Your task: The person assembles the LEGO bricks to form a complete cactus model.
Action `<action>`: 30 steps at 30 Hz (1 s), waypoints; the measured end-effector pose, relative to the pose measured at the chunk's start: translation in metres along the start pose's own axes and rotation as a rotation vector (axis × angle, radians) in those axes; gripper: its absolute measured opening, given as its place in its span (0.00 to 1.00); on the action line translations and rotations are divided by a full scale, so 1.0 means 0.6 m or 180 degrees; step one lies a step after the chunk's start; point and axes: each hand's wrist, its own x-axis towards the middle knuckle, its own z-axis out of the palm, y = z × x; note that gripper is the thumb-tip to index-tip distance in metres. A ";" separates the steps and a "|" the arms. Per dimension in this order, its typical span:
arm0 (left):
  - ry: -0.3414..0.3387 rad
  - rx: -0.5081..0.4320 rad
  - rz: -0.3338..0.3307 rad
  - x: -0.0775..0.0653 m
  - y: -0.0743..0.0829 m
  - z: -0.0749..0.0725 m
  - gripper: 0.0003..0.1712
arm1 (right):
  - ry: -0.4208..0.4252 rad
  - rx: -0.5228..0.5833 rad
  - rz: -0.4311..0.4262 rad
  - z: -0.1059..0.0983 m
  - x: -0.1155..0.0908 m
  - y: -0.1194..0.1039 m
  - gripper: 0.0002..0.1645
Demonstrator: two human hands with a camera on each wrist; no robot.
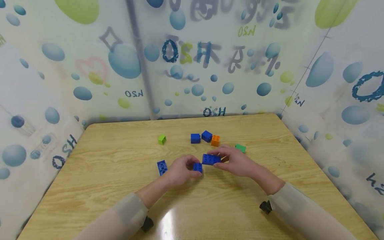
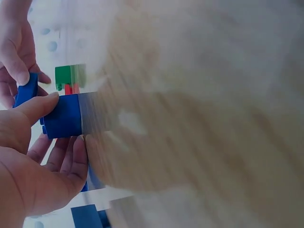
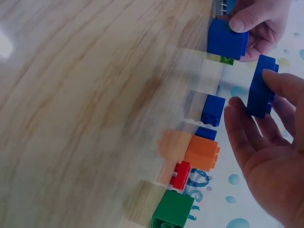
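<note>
- Head view: left hand [image 1: 181, 171] pinches one blue block [image 1: 197, 168], right hand [image 1: 237, 162] another blue block [image 1: 210, 159] beside it.
- Three more blue blocks [image 1: 195, 138], one orange block [image 1: 215, 140], one lime [image 1: 162, 139], one green [image 1: 240, 148], one red [image 3: 180, 175].
- Wooden tabletop [image 1: 105, 160], bubble-printed walls [image 1: 168, 85].

The head view is bright and fairly even, its pale patterned backdrop [image 1: 186, 90] stretched outward at the sides by the wide lens. A white streak of glare [image 1: 167, 221] lies on the near part of the wood-grain surface [image 1: 105, 186]. Both wrist views look dimmer and hazier (a small hot spot [image 3: 4, 45] burns at the right one's left edge); the blue brick [image 2: 64, 118] and the orange brick [image 3: 201, 153] throw blurry reflections, and the left one's grain smears softly out of focus
</note>
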 end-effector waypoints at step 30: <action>0.0078 -0.0034 0.0005 -0.003 -0.004 -0.008 0.22 | -0.0162 0.0666 0.0184 0.029 0.037 0.008 0.25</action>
